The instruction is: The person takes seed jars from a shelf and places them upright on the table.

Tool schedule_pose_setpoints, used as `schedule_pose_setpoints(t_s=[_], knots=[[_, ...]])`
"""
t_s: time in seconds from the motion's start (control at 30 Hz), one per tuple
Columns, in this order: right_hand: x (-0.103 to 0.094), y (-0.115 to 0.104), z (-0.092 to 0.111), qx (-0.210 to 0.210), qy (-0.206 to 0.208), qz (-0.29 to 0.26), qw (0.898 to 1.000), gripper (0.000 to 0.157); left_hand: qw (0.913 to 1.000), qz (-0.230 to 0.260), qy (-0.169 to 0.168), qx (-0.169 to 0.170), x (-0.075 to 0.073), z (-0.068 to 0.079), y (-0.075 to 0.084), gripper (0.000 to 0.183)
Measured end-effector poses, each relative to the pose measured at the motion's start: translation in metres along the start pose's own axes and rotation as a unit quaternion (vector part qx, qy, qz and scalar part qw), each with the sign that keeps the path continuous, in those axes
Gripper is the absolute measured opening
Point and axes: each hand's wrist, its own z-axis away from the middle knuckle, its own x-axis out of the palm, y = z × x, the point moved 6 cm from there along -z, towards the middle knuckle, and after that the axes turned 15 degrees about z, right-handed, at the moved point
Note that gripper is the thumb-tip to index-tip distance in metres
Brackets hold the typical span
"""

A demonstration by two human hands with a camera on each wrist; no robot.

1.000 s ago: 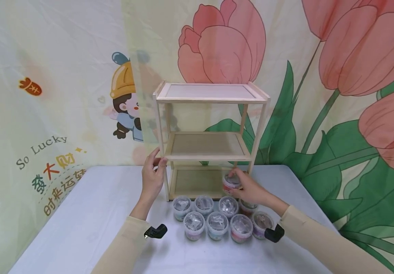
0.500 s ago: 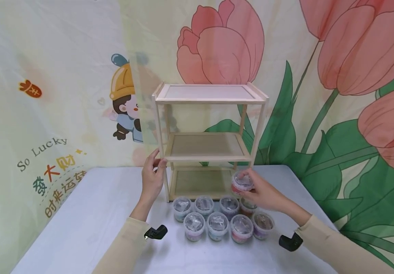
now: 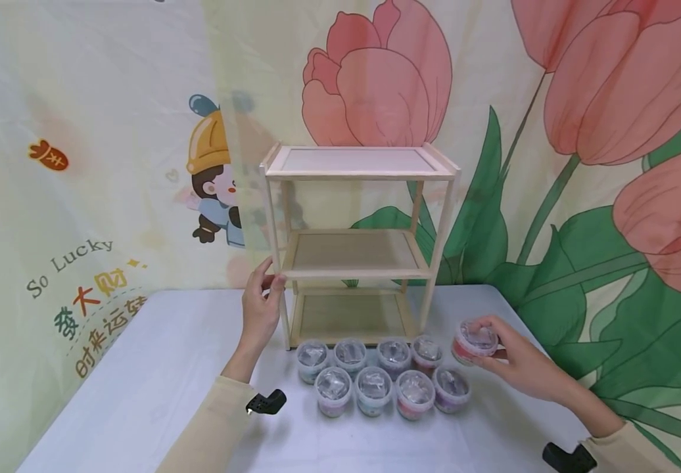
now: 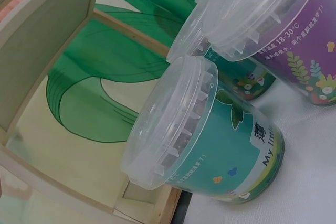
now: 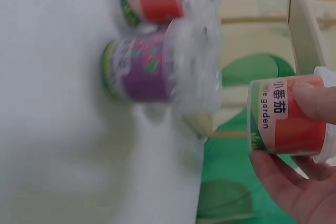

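My right hand (image 3: 524, 364) holds a small clear-lidded plastic cup (image 3: 473, 340) to the right of the wooden shelf rack (image 3: 352, 271). In the right wrist view, the thumb lies on this cup's red "little garden" label (image 5: 299, 124), and the fingers are round its other side. My left hand (image 3: 260, 312) grips the rack's left front post at about middle-shelf height. Several similar lidded cups (image 3: 374, 387) stand in two rows before the rack. A teal-labelled cup (image 4: 215, 145) and a purple-labelled cup (image 4: 299, 40) show in the left wrist view; the left fingers are mostly hidden there.
The rack has three levels, and its bottom shelf (image 3: 349, 315) lies just behind the cups. A white cloth covers the table (image 3: 157, 394). Behind it hangs a printed backdrop (image 3: 110, 85) with large tulips.
My right hand has carried the red-labelled cup from in front of the bottom shelf out to the right. The left hand stays on the post. The head view has shifted slightly.
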Motion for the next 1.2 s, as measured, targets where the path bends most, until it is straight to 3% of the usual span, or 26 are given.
schedule_pose_setpoints(t_s=[0.23, 0.57, 0.93, 1.2], knots=[[0.002, 0.022, 0.027, -0.007, -0.01, -0.015, 1.0, 0.044, 1.0, -0.003, 0.001, 0.007, 0.0, 0.0, 0.0, 0.048], [0.02, 0.048, 0.044, -0.024, 0.001, -0.002, 1.0, 0.048, 1.0, -0.006, -0.001, 0.005, -0.001, 0.001, 0.0, 0.05], [0.04, 0.056, 0.057, -0.017, -0.033, -0.031, 0.999, 0.043, 0.9999, -0.011, -0.002, 0.011, 0.0, -0.001, 0.0, 0.05], [0.048, 0.062, 0.062, -0.018, -0.033, -0.03, 0.999, 0.044, 1.0, -0.004, -0.005, -0.001, 0.0, -0.001, -0.002, 0.049]])
